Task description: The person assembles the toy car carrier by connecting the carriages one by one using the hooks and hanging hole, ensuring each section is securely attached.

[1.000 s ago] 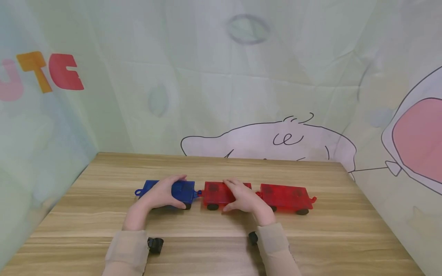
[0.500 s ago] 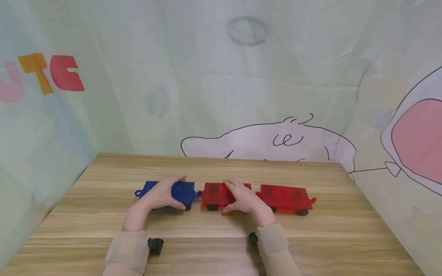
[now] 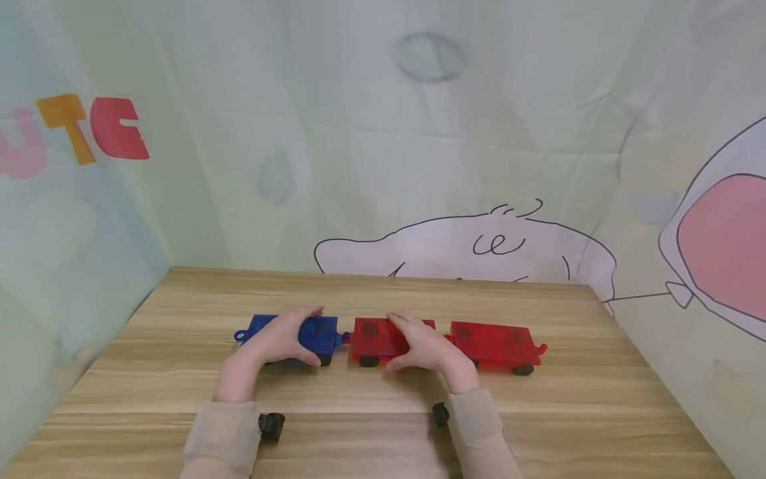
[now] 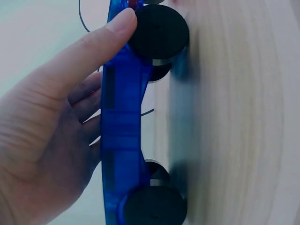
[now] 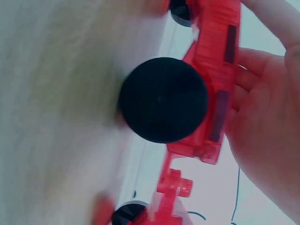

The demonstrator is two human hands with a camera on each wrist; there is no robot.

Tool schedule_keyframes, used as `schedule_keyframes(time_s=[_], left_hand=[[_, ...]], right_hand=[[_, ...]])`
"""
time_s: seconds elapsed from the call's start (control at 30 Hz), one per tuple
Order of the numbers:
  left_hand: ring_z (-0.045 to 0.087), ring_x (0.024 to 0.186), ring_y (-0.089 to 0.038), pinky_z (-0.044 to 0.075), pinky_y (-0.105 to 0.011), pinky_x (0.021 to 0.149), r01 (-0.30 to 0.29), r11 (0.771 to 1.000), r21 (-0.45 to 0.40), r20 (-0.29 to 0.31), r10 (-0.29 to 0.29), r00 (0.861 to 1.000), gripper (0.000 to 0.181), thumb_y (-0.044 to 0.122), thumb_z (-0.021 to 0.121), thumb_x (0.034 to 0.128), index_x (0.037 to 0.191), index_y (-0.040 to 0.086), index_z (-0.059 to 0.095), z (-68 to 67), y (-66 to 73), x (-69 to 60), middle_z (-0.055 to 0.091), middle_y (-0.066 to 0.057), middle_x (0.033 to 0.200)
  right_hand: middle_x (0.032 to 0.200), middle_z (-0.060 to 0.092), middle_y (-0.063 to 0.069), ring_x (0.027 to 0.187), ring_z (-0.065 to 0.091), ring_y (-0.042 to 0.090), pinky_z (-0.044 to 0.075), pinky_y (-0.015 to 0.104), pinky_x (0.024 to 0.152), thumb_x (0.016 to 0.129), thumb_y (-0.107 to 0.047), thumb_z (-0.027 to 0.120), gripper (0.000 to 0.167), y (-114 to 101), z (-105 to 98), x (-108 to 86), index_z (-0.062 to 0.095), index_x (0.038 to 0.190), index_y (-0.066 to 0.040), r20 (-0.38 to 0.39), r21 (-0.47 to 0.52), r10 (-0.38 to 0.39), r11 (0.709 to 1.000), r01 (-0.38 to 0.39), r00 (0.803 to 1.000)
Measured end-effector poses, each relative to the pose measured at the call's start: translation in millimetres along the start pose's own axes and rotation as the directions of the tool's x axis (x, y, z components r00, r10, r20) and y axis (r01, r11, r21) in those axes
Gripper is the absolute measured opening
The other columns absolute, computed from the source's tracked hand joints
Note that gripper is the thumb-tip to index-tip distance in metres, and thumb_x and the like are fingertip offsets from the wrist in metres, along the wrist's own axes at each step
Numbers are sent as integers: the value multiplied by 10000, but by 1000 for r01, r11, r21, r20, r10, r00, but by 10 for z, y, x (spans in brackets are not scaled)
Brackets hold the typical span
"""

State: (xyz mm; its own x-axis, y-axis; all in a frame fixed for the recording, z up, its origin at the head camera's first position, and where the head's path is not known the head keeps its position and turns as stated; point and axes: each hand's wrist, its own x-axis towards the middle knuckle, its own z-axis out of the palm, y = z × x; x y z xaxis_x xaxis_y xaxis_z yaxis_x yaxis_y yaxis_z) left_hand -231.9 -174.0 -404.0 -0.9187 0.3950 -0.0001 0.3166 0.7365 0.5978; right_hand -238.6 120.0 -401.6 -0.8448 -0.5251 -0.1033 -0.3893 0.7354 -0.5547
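Three flat toy train cars with black wheels stand in a hooked row on the table. My left hand (image 3: 280, 338) grips the translucent blue car (image 3: 324, 332) at the left end, thumb on its near side and fingers over the far side. In the left wrist view the thumb (image 4: 123, 23) presses beside a wheel. My right hand (image 3: 426, 344) holds the middle red car (image 3: 371, 338) across its top, thumb toward me. Linked to its right is another red car (image 3: 493, 342), which neither hand touches. The blue car's coupling (image 3: 343, 338) meets the middle car's.
The wood-grain table (image 3: 347, 426) stretches around the row, its far edge behind the cars. A pale printed cloth (image 3: 371, 166) hangs behind and at both sides. Black wrist cameras (image 3: 272, 426) stick out inward from the wrists.
The hands and cars keep their places. Only the head view has shifted very slightly.
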Motion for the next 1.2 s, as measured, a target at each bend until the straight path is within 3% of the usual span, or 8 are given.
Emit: schedule_keyframes(time_s=[0.27,0.43,0.6,0.73,0.83,0.97,1.03,1.2], left_hand=[[389,1374,-442,343,-598,1103,17,1000,-1,-3,-17,1000,945,278,867,724,1462,-42,372,-90,101,-10,444,-235,1479],[433,1347,-424,368,-584,1090,-14,999,31,-93,17,995,734,232,765,847,1441,-26,419,-149,218,-21,491,-223,1444],[514,1271,-401,414,-566,1054,-69,993,97,-229,90,969,565,178,705,896,1390,-4,502,-182,295,-20,605,-184,1317],[568,1199,-379,453,-554,1011,-105,984,142,-293,142,946,487,143,703,893,1341,12,562,-186,339,-9,663,-150,1218],[587,1167,-365,473,-542,990,-122,979,164,-339,172,925,438,100,708,880,1295,10,600,-176,374,4,680,-141,1178],[623,1029,-312,533,-482,887,-127,971,201,-422,203,884,358,49,705,862,1214,16,654,-155,412,34,701,-98,1027],[619,942,-278,546,-442,815,-128,966,223,-470,222,854,311,30,696,854,1164,19,679,-147,428,50,694,-74,937],[613,872,-263,541,-415,776,-134,952,275,-590,277,758,194,3,692,832,1024,19,715,-127,464,75,696,-75,848]], right_hand=[[1559,356,127,1432,334,334,365,530,1129,823,-273,786,851,-77,-143,-69,339,1516,-62,-24,-3,0,1000,0,1000],[1560,351,131,1429,348,333,385,517,1118,864,-273,750,790,-111,-237,-135,348,1514,-73,-84,-33,18,999,-21,996],[1528,408,140,1398,405,328,417,495,1097,868,-228,748,738,-99,-341,-205,389,1495,-75,-203,-77,-15,997,0,979],[1448,509,141,1328,496,318,456,479,1061,870,-174,742,642,-49,-427,-258,466,1438,-56,-306,-168,-82,985,31,949],[1354,585,131,1229,578,309,502,466,1005,864,-135,738,549,0,-482,-310,540,1368,-46,-396,-224,-136,973,47,908],[1202,658,124,1043,659,294,567,434,873,843,-61,739,396,102,-538,-379,634,1223,-29,-529,-276,-206,959,63,823],[1110,683,118,940,671,277,582,404,803,835,-23,732,302,172,-556,-411,663,1129,-25,-594,-302,-238,951,61,769],[923,680,122,806,641,273,575,377,707,818,32,709,138,348,-591,-494,656,935,-17,-712,-342,-276,940,25,646]])
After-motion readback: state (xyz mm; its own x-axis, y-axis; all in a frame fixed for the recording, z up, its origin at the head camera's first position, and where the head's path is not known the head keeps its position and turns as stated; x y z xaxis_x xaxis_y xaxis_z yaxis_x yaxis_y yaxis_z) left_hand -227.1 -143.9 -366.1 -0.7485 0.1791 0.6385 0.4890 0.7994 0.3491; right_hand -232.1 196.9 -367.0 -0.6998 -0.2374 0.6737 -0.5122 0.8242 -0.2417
